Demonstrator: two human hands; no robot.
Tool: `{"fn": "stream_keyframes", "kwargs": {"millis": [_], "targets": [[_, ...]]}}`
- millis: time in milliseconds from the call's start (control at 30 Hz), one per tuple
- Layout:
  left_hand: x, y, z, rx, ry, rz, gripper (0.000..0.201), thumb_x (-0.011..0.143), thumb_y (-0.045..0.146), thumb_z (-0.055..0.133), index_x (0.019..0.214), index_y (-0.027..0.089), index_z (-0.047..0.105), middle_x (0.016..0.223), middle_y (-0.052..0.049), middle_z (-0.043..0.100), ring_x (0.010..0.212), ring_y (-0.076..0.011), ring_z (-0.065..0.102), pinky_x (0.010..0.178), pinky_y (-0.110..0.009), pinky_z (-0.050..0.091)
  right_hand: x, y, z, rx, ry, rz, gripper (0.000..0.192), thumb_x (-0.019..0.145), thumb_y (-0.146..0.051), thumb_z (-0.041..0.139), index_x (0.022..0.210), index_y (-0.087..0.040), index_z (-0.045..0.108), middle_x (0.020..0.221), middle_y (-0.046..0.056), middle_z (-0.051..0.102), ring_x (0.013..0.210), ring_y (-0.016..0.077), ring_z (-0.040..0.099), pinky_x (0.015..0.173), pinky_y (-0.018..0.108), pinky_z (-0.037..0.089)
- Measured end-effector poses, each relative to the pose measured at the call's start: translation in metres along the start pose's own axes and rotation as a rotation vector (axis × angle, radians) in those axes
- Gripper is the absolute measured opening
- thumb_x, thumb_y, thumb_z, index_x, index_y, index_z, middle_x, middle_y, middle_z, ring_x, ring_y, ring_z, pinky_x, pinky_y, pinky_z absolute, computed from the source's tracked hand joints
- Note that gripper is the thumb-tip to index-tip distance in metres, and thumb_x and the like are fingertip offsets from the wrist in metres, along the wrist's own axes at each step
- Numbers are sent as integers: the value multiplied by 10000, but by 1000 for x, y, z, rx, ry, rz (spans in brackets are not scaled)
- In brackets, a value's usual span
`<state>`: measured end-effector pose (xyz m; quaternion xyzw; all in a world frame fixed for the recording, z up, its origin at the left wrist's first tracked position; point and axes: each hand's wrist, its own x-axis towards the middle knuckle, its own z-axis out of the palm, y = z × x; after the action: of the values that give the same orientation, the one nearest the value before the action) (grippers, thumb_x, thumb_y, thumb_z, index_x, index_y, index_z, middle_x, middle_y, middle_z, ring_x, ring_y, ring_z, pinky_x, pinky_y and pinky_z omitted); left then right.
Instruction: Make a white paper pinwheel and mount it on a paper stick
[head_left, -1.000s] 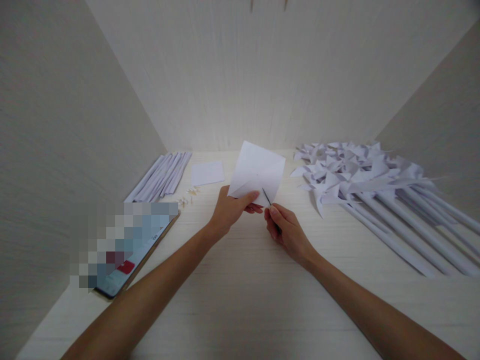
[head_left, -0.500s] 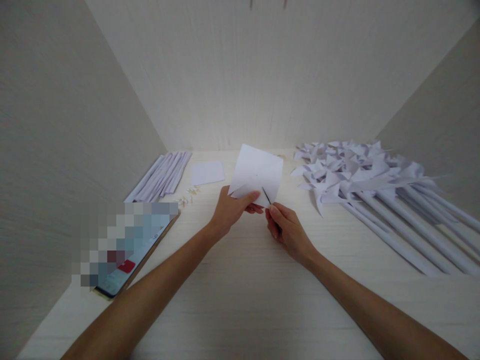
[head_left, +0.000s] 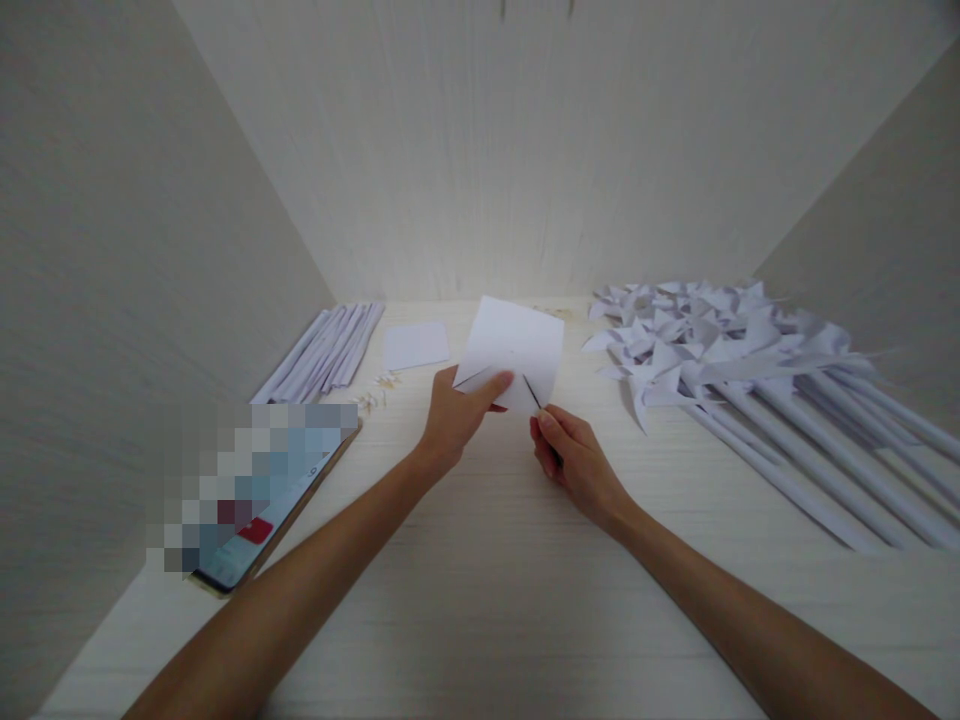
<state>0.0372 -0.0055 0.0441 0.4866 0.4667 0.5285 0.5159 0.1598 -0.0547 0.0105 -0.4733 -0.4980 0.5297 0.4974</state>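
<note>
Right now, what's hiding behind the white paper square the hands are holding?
Behind the paper square, held by the left hand, lie the pale desk and back wall. The strip of desk directly behind it is covered. The right hand holds a thin tool at its edge.

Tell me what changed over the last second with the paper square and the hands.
The paper square turned in the left hand, from standing on a corner like a diamond to nearly level along its top edge, and sank a little lower. The left thumb shifted up along its lower edge. The right hand kept its thin dark tool at the paper's lower right; the pinwheels and paper sticks stayed put.
</note>
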Motion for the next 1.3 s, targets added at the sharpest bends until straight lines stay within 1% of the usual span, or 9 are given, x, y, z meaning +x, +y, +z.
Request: {"fn": "stream_keyframes", "kwargs": {"millis": [167, 433, 833, 1300], "targets": [[0, -1, 0, 16, -20, 19, 237, 545, 309, 686, 645, 104, 622, 633, -28, 633, 570, -124, 573, 459, -213, 495, 0, 1, 0, 14, -7, 0, 300, 797, -429, 412, 625, -184, 425, 366, -88, 340, 313, 45, 250, 315, 174, 163], [1, -2, -1, 14, -60, 22, 225, 537, 306, 690, 600, 105, 614, 572, -18, 612, 507, -110, 551, 445, -216, 482, 1, 3, -1, 39, 2, 7, 306, 779, -443, 431, 622, -180, 429, 361, -90, 342, 306, 42, 261, 305, 166, 157], [0, -1, -1, 35, -93, -6, 226, 533, 307, 689, 598, 106, 607, 564, -23, 606, 512, -123, 554, 447, -230, 468, 1, 3, -1, 65, 15, 27, 315, 770, -457, 446, 620, -182, 417, 359, -95, 329, 296, 37, 250, 292, 163, 150], [1, 0, -2, 19, -100, -14, 190, 545, 264, 684, 604, 105, 601, 560, -9, 599, 492, -109, 544, 434, -215, 464, 2, 4, -2, 55, 17, 18, 314, 768, -448, 459, 605, -184, 410, 353, -93, 337, 292, 37, 251, 293, 165, 157]]}}
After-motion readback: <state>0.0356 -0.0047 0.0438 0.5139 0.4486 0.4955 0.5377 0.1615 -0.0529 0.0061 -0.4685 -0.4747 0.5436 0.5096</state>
